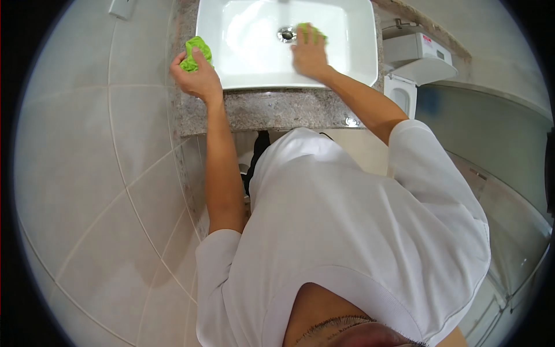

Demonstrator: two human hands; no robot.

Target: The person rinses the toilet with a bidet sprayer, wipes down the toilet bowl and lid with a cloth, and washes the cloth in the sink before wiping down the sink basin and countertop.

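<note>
A white rectangular sink (248,63) is set on a speckled stone counter (266,110). Inside it, right of the metal drain (287,35), my right hand (312,55) presses a green cloth (304,27) against the basin floor; the fingers cover most of that cloth. At the left rim of the sink, my left hand (199,75) grips a second, crumpled green cloth (198,46) above the counter's left end.
Pale tiled wall (69,144) runs close along the left side. To the right of the counter are a toilet (400,95) with its lid raised and a white box-like unit (417,49). A glass panel (485,121) stands further right.
</note>
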